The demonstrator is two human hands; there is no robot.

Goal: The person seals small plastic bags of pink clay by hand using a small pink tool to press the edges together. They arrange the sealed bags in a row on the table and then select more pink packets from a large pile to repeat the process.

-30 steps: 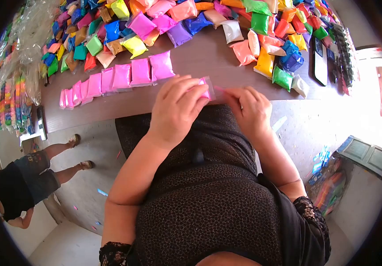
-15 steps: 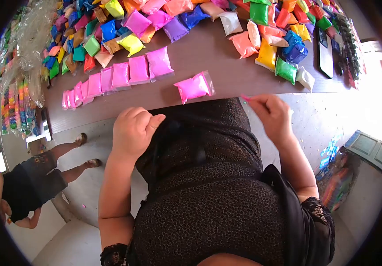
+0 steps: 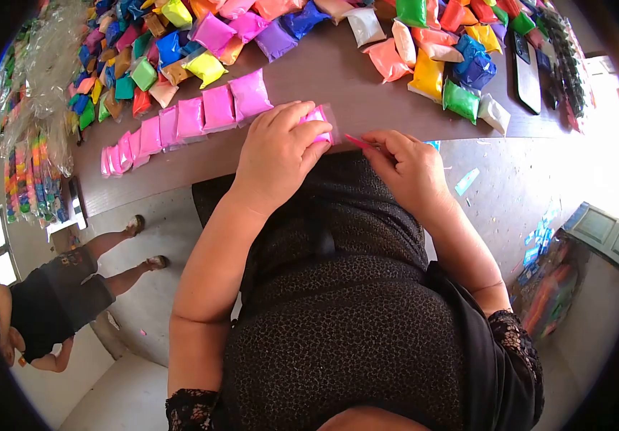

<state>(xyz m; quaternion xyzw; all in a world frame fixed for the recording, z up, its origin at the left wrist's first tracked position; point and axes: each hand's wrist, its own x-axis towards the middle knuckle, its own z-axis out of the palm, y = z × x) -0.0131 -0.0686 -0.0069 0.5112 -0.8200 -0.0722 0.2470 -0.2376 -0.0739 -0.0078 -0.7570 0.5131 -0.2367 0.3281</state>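
Note:
My left hand [image 3: 277, 152] is closed over a bright pink packet [image 3: 319, 115] at the table's near edge, its fingers covering much of it. The packet's clear plastic end sticks out to the right. In my right hand [image 3: 411, 169] a thin pink stick-like piece [image 3: 357, 141] is pinched between thumb and fingers, pointing left toward the packet but apart from it. What exactly this piece is I cannot make out. Beyond my left hand, a row of pink packets [image 3: 191, 117] lies side by side, growing smaller toward the left.
Packets of many colours are heaped along the far side of the dark table [image 3: 324, 72]. A phone [image 3: 527, 75] lies at the right. Clear plastic bags [image 3: 47, 93] hang at the left edge. Another person [image 3: 58, 302] stands off to the left.
My left hand has moved up and right onto the pink packet and taken hold of it. My right hand has come left with the thin pink piece, nearer the packet.

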